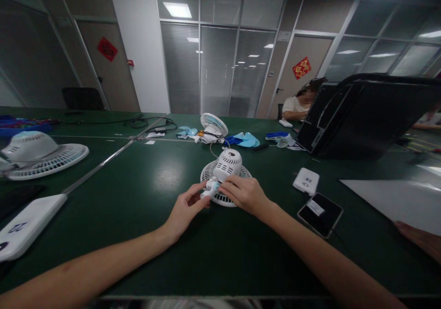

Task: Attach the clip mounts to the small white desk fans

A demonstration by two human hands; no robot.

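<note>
Holding a white fan (228, 165) with both hands, grille-down on the green table (155, 171).
Gripping its white fitting (208, 187) in left hand (184, 209); pinching its pale-blue part (216, 186) in right hand (246, 193).

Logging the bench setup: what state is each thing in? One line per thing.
Near fan, face down on the table
Left fan, face down
Far fan, tilted
Left hand, fingers pinching a small white part
Right hand, fingers at that part, grip partly hidden
Phone, flat, dark; power unclear
Right white box, lying flat
Left white box, lying flat
Left door, looks shut
Right door, looks shut
Blinds, lowered
</note>
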